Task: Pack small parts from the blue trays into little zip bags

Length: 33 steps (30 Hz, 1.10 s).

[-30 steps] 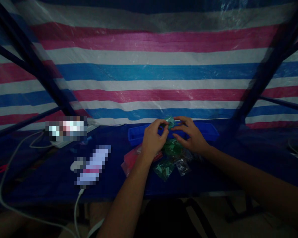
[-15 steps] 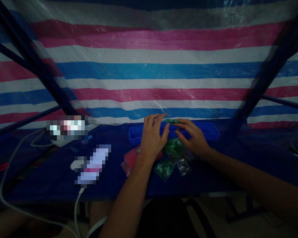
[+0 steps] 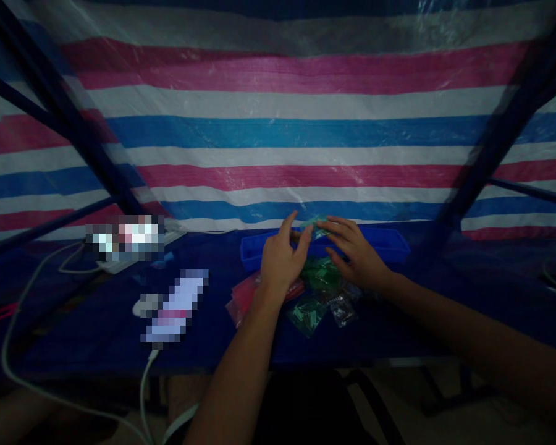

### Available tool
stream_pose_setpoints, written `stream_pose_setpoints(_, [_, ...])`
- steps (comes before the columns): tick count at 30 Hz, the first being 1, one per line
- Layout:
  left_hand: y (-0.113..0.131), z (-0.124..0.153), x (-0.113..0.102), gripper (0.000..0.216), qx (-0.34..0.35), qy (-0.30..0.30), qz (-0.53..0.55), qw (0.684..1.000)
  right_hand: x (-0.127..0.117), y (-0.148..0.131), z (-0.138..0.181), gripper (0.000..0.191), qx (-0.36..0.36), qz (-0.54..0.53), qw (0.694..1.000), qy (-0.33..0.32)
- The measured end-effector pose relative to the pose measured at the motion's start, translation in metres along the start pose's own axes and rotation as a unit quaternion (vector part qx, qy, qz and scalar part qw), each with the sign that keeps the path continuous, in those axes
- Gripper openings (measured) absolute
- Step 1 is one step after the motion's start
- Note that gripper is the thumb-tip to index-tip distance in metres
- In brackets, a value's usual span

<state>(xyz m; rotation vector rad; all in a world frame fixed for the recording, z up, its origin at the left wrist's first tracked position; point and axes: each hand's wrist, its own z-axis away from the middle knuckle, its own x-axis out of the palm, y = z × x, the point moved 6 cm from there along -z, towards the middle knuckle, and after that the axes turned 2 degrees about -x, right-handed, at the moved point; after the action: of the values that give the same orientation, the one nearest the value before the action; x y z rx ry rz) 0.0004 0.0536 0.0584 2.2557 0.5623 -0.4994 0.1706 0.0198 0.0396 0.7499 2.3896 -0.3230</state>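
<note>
Above the blue tray [image 3: 396, 247], a small green plastic bag [image 3: 315, 224] is between both hands. My left hand [image 3: 280, 259] has its thumb against the bag's near side, with the index finger raised and the other fingers curled, mostly hidden. The fingertips of my right hand [image 3: 364, 256] press on the bag's right edge, its thumb lower and apart. Below the hands lie a green bag pile [image 3: 322, 275], a green bag of small pale pieces [image 3: 308, 315] and a clear bag [image 3: 341, 311]. Pink bags [image 3: 244, 296] lie partly under my left forearm.
To the left, a blurred-out phone-like device [image 3: 178, 306] with a white cable [image 3: 143, 383] lies beside a round white object [image 3: 143, 307]. A power strip [image 3: 113, 266] is behind it. Dark metal posts [image 3: 486, 142] and a striped plastic sheet [image 3: 278, 133] stand at the back.
My left hand has turned and dropped slightly, its fingers curling and thumb moving up to the bag. The green bag now spreads wider between the hands. My right hand shifted slightly left.
</note>
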Motion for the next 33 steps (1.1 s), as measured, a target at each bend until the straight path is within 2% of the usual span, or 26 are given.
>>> stream_pose_setpoints(5, [-0.009, -0.004, 0.005, 0.042, 0.01, 0.026, 0.076, 0.997, 0.005, 0.001, 0.002, 0.046, -0.002, -0.043, 0.999, -0.021])
stream_pose_setpoints(11, [-0.007, -0.006, 0.0, 0.038, 0.011, 0.062, 0.119, 0.991, -0.002, 0.004, 0.006, 0.023, 0.113, -0.145, 0.982, 0.054])
stream_pose_setpoints(14, [-0.008, -0.006, 0.001, 0.029, 0.007, 0.067, 0.139, 0.988, 0.001, 0.013, 0.007, 0.024, 0.205, -0.271, 0.934, 0.111])
stream_pose_setpoints(16, [-0.006, -0.005, 0.004, 0.031, 0.01, 0.054, 0.157, 0.986, 0.005, 0.023, 0.009, 0.042, 0.279, -0.349, 0.881, 0.158])
stream_pose_setpoints(17, [-0.005, -0.004, 0.006, 0.032, 0.014, 0.042, 0.162, 0.986, 0.007, 0.028, 0.009, 0.049, 0.308, -0.376, 0.859, 0.163])
stream_pose_setpoints(19, [-0.001, -0.003, 0.009, 0.034, 0.028, 0.022, 0.152, 0.988, 0.012, 0.035, 0.007, 0.048, 0.343, -0.409, 0.836, 0.125])
stream_pose_setpoints(22, [0.005, -0.001, 0.009, 0.029, 0.064, 0.024, 0.095, 0.993, 0.012, 0.044, 0.007, 0.039, 0.35, -0.402, 0.843, 0.073])
stream_pose_setpoints(25, [0.012, 0.0, 0.008, 0.015, 0.105, 0.037, 0.038, 0.993, 0.005, 0.056, 0.016, 0.037, 0.351, -0.344, 0.861, 0.131])
stream_pose_setpoints(27, [0.014, 0.001, 0.011, 0.01, 0.116, 0.024, 0.028, 0.993, 0.004, 0.06, 0.025, 0.035, 0.356, -0.315, 0.861, 0.179])
stream_pose_setpoints(29, [0.015, 0.002, 0.016, 0.014, 0.118, -0.006, 0.043, 0.992, 0.009, 0.061, 0.031, 0.035, 0.362, -0.325, 0.852, 0.191])
stream_pose_setpoints(33, [0.019, 0.007, 0.023, 0.033, 0.137, -0.062, 0.061, 0.987, 0.018, 0.053, 0.033, 0.037, 0.364, -0.374, 0.836, 0.169])
